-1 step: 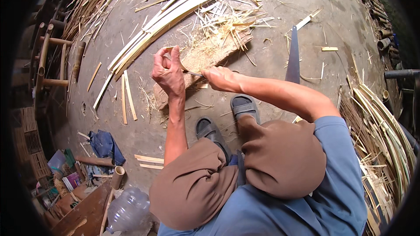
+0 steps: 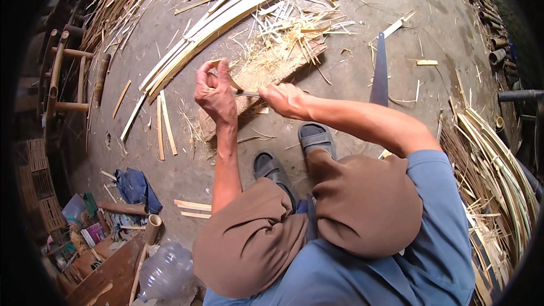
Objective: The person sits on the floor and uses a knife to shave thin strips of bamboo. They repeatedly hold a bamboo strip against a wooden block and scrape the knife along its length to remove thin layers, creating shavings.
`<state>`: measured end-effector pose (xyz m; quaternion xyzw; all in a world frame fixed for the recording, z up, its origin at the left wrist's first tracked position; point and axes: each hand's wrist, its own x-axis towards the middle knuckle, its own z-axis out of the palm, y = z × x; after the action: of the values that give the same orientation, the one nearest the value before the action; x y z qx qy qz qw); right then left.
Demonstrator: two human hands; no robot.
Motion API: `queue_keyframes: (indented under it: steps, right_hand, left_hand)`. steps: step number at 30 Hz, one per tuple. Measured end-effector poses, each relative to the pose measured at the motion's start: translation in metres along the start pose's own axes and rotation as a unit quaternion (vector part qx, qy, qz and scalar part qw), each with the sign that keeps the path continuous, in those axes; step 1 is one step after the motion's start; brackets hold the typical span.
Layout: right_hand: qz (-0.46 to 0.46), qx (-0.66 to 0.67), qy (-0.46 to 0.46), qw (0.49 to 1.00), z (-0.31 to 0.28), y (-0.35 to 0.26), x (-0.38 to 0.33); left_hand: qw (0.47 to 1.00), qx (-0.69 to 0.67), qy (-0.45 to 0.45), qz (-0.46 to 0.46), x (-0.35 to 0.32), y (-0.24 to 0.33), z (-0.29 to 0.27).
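My left hand point(image 2: 216, 90) is closed in a pinch, raised over the near-left end of a thick wooden block point(image 2: 286, 71). A thin bamboo strip point(image 2: 233, 83) curves down from its fingers toward a blade. My right hand point(image 2: 282, 101) is wrapped round the handle of a knife, whose narrow metal blade point(image 2: 247, 94) points left toward the left hand. Strip and blade meet between the two hands; the exact contact is too small to make out. Pale shavings point(image 2: 300, 35) are heaped on the far end of the block.
Long split bamboo strips point(image 2: 195, 45) lie beyond the block. A saw blade point(image 2: 380, 71) stands out right of it. Bundled strips point(image 2: 498, 158) line the right side. A clear plastic bottle point(image 2: 165, 272) and blue cloth point(image 2: 136, 188) lie at lower left. My sandalled feet are below the block.
Both hands have shifted slightly to the left. A little more of the blade and of the curved strip shows between them.
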<state>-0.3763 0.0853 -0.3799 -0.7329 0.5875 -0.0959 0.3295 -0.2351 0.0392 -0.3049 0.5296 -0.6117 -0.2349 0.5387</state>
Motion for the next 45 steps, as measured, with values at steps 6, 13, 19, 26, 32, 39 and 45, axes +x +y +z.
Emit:
queue_keyframes:
  steps: [6, 13, 19, 26, 32, 39, 45]
  right_hand:
    - [-0.025, 0.029, -0.023, 0.999, 0.045, 0.043, 0.012]
    - [0.053, 0.146, -0.008, 0.988, 0.076, 0.007, -0.005]
    - [0.005, 0.199, 0.012, 0.98, 0.09, 0.023, 0.004]
    - [0.021, 0.292, -0.004, 0.956, 0.097, 0.049, 0.01]
    - [0.055, 0.431, -0.061, 0.899, 0.092, 0.044, -0.013]
    - [0.075, 0.292, 0.081, 0.95, 0.098, 0.053, -0.076]
    - [0.048, 0.315, 0.188, 0.929, 0.072, 0.033, -0.095]
  left_hand:
    - [0.997, -0.005, -0.022, 0.076, -0.002, -0.02, 0.003]
    - [0.997, -0.072, -0.03, 0.004, -0.032, -0.042, -0.063]
    - [0.999, -0.04, 0.001, 0.026, -0.036, -0.054, -0.068]
    - [0.999, -0.035, 0.002, 0.021, -0.032, -0.046, -0.058]
    - [1.0, -0.008, 0.005, -0.023, -0.021, -0.043, -0.068]
    - [0.98, 0.03, -0.135, -0.141, 0.027, -0.068, -0.139]
    - [0.958, 0.137, -0.174, -0.18, 0.061, -0.043, -0.186]
